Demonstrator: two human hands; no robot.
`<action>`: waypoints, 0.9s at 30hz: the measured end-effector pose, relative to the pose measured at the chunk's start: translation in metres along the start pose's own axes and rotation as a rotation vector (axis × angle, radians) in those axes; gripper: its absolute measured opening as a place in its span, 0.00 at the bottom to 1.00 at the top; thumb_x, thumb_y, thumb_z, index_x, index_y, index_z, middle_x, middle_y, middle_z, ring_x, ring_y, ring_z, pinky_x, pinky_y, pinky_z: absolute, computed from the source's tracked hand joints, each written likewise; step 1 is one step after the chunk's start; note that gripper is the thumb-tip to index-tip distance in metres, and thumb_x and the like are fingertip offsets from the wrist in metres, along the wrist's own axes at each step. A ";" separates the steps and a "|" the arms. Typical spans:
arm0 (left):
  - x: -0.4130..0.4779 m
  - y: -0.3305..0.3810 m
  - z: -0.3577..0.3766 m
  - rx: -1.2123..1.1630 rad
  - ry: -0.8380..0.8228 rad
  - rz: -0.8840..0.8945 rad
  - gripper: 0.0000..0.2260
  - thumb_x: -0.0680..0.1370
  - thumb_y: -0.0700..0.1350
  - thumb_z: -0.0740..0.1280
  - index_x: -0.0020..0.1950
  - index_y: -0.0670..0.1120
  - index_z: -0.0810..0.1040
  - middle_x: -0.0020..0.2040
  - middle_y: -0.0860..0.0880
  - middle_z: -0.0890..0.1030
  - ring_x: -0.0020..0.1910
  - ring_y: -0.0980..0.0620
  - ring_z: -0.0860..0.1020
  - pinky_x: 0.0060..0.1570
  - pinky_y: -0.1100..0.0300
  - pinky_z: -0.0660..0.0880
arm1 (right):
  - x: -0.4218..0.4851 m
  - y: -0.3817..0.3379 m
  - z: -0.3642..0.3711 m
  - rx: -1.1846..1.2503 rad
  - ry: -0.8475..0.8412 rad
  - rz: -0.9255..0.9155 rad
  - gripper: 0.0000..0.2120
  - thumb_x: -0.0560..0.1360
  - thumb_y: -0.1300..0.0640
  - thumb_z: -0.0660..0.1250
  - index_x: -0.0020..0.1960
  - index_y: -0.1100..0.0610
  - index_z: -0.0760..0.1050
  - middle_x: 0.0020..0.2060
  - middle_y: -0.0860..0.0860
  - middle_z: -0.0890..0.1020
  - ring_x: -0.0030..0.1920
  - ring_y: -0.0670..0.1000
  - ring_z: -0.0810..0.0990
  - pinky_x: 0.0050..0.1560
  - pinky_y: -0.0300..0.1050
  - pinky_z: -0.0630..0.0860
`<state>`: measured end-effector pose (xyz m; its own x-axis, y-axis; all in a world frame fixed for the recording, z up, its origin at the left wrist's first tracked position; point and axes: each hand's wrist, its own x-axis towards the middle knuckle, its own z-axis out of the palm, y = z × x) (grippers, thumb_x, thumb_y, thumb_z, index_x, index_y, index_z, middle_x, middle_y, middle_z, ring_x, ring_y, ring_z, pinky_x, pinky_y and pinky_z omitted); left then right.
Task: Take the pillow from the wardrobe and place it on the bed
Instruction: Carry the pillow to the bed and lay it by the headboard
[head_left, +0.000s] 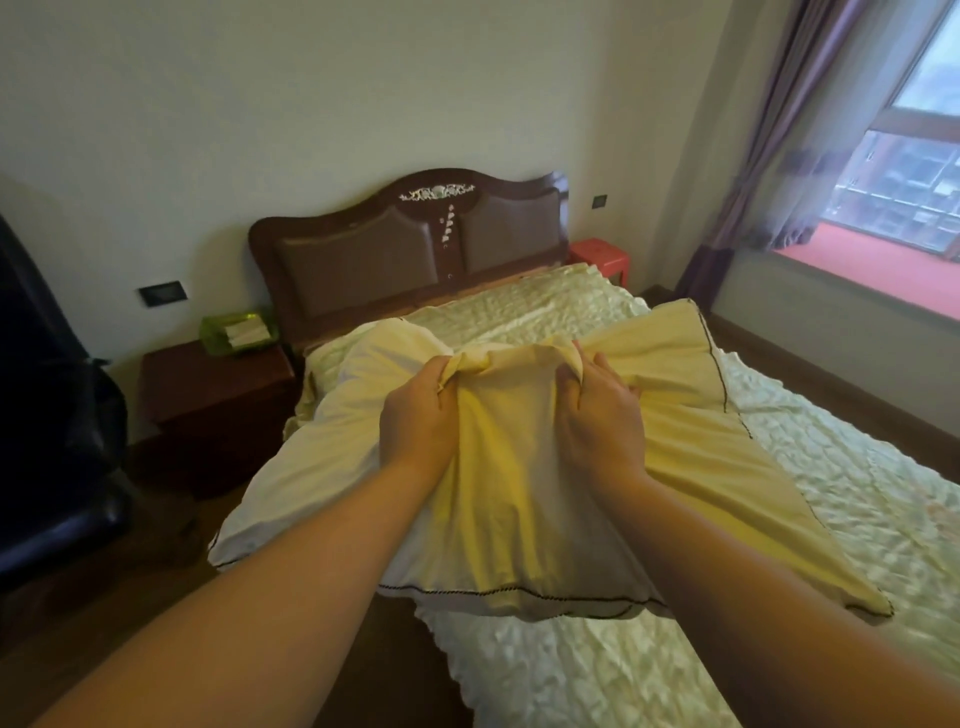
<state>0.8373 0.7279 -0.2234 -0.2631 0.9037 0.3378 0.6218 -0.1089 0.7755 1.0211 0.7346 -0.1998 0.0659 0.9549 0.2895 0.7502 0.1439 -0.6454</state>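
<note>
A pale yellow pillow (509, 499) with a dark stitched border hangs in the air over the near left part of the bed (831, 467). My left hand (421, 415) and my right hand (597, 410) both clutch bunched fabric at its upper middle, side by side. The pillow's corners droop down and outward from that hold. The bed has a crinkled cream cover and a dark wooden headboard (410, 244). The wardrobe is out of view.
A dark nightstand (218, 384) with a green tissue box (239, 330) stands left of the bed. A black chair (47, 415) fills the left edge. A red stool (600, 257) sits beside the headboard. Curtains (763, 156) and a window (904, 156) are at the right.
</note>
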 end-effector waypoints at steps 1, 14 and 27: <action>0.011 -0.007 -0.003 0.001 0.000 -0.001 0.12 0.81 0.46 0.58 0.58 0.51 0.80 0.48 0.43 0.85 0.47 0.38 0.80 0.45 0.44 0.76 | 0.008 -0.005 0.009 0.006 0.005 0.002 0.22 0.84 0.49 0.51 0.77 0.50 0.64 0.76 0.47 0.67 0.79 0.52 0.57 0.76 0.65 0.49; 0.218 -0.085 -0.025 0.048 -0.013 0.014 0.14 0.82 0.46 0.58 0.62 0.53 0.79 0.51 0.45 0.85 0.49 0.40 0.81 0.47 0.46 0.78 | 0.180 -0.076 0.132 0.042 0.038 0.005 0.22 0.83 0.49 0.51 0.76 0.50 0.65 0.76 0.46 0.67 0.79 0.51 0.57 0.76 0.65 0.49; 0.424 -0.188 -0.018 -0.008 -0.118 0.080 0.15 0.80 0.47 0.55 0.59 0.51 0.79 0.50 0.45 0.85 0.49 0.40 0.80 0.46 0.48 0.76 | 0.342 -0.124 0.253 -0.044 0.069 0.088 0.23 0.83 0.47 0.50 0.76 0.48 0.65 0.76 0.43 0.65 0.79 0.50 0.56 0.77 0.64 0.47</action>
<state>0.5955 1.1237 -0.2160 -0.1245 0.9344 0.3338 0.6314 -0.1850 0.7531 0.7844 1.1087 -0.1995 0.1772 0.9429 0.2820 0.7676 0.0469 -0.6392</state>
